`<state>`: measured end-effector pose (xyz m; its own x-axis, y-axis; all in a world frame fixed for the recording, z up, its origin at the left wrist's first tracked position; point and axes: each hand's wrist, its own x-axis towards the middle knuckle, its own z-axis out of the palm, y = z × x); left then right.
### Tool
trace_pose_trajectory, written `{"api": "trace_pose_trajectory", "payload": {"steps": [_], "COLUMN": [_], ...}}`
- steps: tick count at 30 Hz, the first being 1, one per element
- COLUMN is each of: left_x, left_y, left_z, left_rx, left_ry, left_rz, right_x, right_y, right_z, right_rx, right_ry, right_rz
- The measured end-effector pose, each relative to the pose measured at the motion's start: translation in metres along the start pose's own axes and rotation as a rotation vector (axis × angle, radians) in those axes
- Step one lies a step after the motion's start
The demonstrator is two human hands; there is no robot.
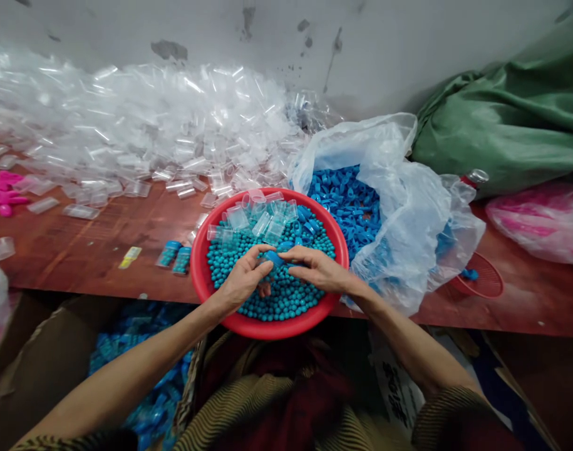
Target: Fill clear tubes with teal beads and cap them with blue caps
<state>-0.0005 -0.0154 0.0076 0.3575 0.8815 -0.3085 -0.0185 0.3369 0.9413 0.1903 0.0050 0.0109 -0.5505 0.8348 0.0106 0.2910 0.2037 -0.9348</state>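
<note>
Over a red basin [199, 275] of teal beads [272, 307], my two hands meet at a small clear tube with a blue cap [273, 258]. My left hand [243, 275] is closed around the tube, its thumb and forefinger near the cap. The fingertips of my right hand [314, 266] press on the cap from the right. My fingers partly hide the tube, so its contents cannot be made out. Several empty clear tubes [238, 217] and blue caps [307, 219] lie on the beads toward the far side of the basin.
Heaped clear tubes [173, 125] cover the table's back left. An opened plastic bag [403, 200] of blue caps [345, 203] stands right of the basin, beside a small red basket [483, 279]. Two filled tubes [168, 254] lie left. Below the edge is a carton [46, 357] of blue-capped tubes.
</note>
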Motion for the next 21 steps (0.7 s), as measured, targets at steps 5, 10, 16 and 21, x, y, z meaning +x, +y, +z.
{"api": "trace_pose_trajectory", "payload": {"steps": [5,10,16,21], "left_x": [-0.001,-0.003,-0.006,-0.009], "left_y": [0.002,-0.003,0.002,0.009], "left_z": [-0.001,0.007,0.012,0.013], "left_rx": [0.037,0.056,0.033,0.022], "left_ry": [-0.05,0.042,0.102,0.008], "left_rz": [0.016,0.076,0.117,0.129], "right_x": [0.006,0.007,-0.003,-0.008], "right_y": [-0.001,-0.012,-0.018,-0.016], "right_z": [-0.001,0.016,0.034,0.045], "right_rx": [0.233,-0.177,-0.511,-0.702], "right_ry": [0.124,0.195,0.046,0.153], "right_rz": [0.17,-0.015,-0.053,-0.075]}}
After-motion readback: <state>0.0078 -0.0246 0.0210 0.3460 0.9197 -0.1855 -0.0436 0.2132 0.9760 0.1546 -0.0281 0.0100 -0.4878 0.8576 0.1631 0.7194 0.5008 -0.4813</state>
